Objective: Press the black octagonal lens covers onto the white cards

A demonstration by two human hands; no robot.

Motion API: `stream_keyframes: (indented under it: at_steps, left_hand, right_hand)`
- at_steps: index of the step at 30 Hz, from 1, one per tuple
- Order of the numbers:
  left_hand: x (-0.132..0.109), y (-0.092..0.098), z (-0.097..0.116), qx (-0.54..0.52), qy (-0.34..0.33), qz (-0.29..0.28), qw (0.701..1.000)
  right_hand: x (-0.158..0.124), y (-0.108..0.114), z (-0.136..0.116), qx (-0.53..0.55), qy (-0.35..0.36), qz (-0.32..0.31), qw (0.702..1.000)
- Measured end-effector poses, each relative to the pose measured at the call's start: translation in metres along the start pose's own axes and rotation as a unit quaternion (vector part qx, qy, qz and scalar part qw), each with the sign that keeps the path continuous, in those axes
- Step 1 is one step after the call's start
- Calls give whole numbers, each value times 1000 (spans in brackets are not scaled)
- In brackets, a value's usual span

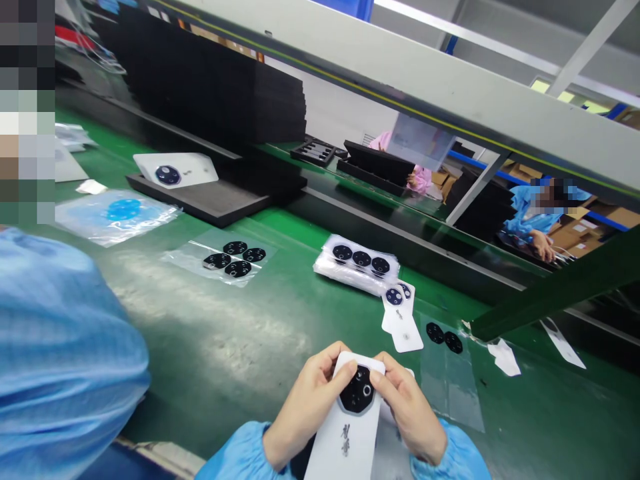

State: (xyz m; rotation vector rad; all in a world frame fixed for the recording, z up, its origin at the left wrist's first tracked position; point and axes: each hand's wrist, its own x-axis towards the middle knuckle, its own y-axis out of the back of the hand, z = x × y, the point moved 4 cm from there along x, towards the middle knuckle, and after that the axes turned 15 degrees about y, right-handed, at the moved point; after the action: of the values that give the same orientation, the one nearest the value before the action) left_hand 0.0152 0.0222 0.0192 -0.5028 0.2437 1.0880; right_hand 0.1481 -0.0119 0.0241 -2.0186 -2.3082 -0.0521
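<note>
Above a green surface (200, 323), clamping white panel (361, 430) by its top end in left grip (311, 395) and right grip (407, 403), with thumbs (344, 379) at black plate (354, 395); likely light, stiff, slippery; best taken by side edges.

Bright, cool, diffuse illumination, apparently from overhead. Broad pale glare interrupts the green of the worktop (235, 337) left of centre; small, sharp highlights trace the creases of the plastic bag (103, 230). The stack of black boards (215, 83) reflects little light and retains scant detail, whereas the white panel (363, 433) reproduces brightly, its dark printing distinct. The co-worker (525, 217) in the background appears soft. Wide-angle stretching enlarges the blue sleeve (65, 360) at the left edge. Coarse mosaic blocks obscure the upper left corner and the co-worker's face.
</note>
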Motion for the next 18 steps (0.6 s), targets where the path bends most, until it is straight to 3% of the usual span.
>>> stream_keyframes:
  at_steps: [5, 11, 18]
  left_hand:
    - [-2, 0, 0, -10, 5, 2, 1000]
    - [-1, 2, 5, 28, 14, -5, 999]
    - [-1, -6, 14, 88, -2, -8, 996]
  right_hand:
    - [-3, -2, -1, 49, -5, -11, 999]
    - [-6, -5, -8, -4, -17, 3, 1000]
    - [-3, -2, -8, -83, 7, 80, 993]
